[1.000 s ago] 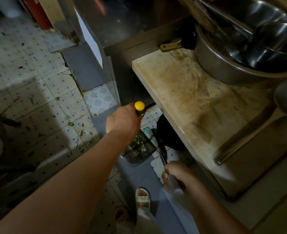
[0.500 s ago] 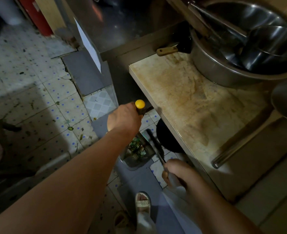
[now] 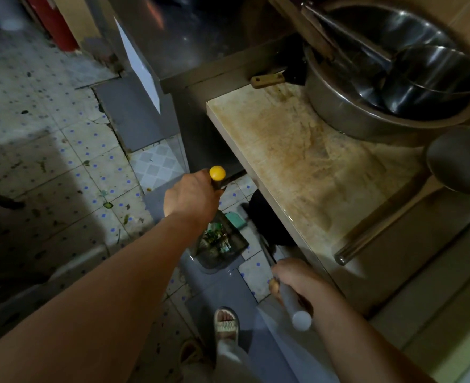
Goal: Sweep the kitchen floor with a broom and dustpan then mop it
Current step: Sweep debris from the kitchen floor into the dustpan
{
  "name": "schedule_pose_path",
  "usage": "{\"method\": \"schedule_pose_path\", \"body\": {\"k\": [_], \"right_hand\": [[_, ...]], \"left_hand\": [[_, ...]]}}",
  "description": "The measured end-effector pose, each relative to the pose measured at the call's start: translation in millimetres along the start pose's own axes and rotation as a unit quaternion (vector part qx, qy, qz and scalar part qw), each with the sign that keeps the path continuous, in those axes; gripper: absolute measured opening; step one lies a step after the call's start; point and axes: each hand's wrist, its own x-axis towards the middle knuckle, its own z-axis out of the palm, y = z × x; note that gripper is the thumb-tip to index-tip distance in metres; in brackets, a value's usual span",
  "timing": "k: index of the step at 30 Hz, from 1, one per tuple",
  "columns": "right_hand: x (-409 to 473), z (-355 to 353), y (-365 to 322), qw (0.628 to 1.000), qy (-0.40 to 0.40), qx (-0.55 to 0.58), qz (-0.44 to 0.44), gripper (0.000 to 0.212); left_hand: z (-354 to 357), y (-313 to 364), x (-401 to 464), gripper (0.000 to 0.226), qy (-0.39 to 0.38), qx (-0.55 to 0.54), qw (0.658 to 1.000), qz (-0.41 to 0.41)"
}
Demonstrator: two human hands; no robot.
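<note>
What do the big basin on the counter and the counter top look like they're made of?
The basin looks like stainless steel: silvery, with bright reflections on its curved wall. The counter top looks like pale stone or laminate, smooth but stained brown; which one I can't tell.

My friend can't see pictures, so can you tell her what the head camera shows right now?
A person sweeps a speckled tile floor: the left hand grips the yellow-capped dustpan handle, the right hand grips the broom handle. The dustpan holds green scraps, beside a stained counter with metal bowls.
</note>
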Motion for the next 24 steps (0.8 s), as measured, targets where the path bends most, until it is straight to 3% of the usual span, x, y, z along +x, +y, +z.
{"method": "schedule_pose_path", "body": {"k": [6,11,15,19,24], "right_hand": [[16,-6,0,0.997,-0.028,0.047,0.051,0.012],[19,3,-13,0.997,-0.051,0.037,0.050,0.032],[7,3,-13,0.998,-0.062,-0.014,0.027,0.034],[-4,1,-9,0.995,-0.087,-0.002,0.037,0.039],[-10,-4,1,0.999,-0.021,-0.035,-0.024,0.035]], "left_hand": [[-2,2,1,0.025,0.007,0.018,1.000,0.000],[3,-1,3,0.025,0.013,0.003,1.000,-0.010],[8,-4,0,0.024,-0.004,-0.001,1.000,0.014],[11,-13,-5,0.027,-0.004,-0.025,0.999,-0.029],[9,-13,-18,0.028,-0.005,-0.023,1.000,-0.014]]}}
